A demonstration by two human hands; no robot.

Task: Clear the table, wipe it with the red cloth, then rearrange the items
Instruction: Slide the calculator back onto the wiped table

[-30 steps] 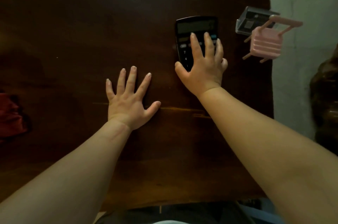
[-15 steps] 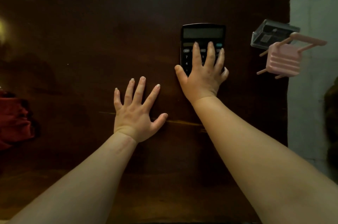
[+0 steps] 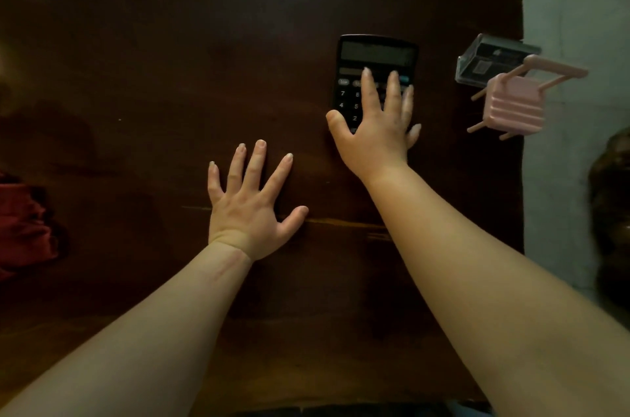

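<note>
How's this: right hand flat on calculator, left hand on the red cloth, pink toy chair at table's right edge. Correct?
No. Head view: left hand lies spread on bare table, apart from the red cloth at the left edge. Rest stands: right hand on calculator, pink toy chair at right edge.

The table (image 3: pixel 170 58) is dark, shiny wood. On it, the calculator (image 3: pixel 375 55) looks like black plastic. At its left edge, the red cloth (image 3: pixel 24 225) looks soft and crumpled.
</note>
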